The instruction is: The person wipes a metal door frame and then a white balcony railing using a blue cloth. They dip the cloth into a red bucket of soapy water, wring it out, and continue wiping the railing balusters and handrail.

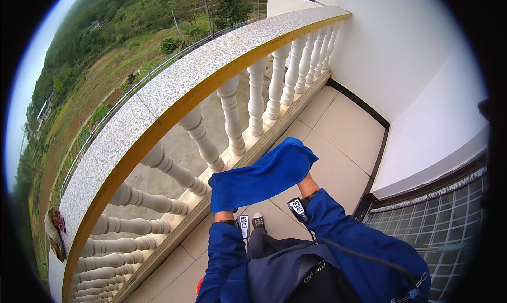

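A blue cloth [261, 180] is spread between my two hands above the tiled floor, beside the balustrade. My left hand [224, 216] holds its left end, which hangs over the fingers and hides them. At the right end, my right hand [307, 186] grips the cloth, its fingers also covered by the fabric. The middle of the cloth sags in soft folds. Both wrists carry a strapped device with a printed code.
A curved speckled stone handrail [198, 77] runs along white balusters [231, 117]. Crumpled rags [55, 233] lie on its far left. A white wall [392, 45] and a grid-patterned panel [431, 216] stand at right. My shoe [258, 221] rests on the tiles. A dark cable [368, 259] crosses my jacket.
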A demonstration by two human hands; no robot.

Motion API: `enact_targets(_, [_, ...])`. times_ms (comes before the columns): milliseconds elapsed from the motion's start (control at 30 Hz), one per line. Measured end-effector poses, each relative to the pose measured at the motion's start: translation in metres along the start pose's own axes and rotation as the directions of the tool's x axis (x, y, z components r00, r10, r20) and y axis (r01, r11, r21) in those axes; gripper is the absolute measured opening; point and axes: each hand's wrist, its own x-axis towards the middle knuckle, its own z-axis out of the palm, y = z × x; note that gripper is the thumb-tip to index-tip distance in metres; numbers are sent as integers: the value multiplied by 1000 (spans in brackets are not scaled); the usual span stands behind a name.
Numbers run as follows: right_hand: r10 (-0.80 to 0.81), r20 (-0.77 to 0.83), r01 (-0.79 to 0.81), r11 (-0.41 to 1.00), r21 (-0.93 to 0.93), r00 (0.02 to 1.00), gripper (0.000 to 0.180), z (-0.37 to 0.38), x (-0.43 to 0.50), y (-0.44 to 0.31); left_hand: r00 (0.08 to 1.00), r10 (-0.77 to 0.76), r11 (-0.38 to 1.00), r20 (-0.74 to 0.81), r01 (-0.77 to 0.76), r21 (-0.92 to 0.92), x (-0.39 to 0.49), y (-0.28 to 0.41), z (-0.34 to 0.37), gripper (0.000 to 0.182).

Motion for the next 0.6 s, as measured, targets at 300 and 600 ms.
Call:
enact_targets(300, [8,84,-4,999,-49,996,26,39,109,35,978,174,985,118,-174,-12,123,18,47,27])
enact_targets(600, [-175,140,155,978,139,975,26,37,208,69,988,79,996,-134,-71,62,157,53,54,32])
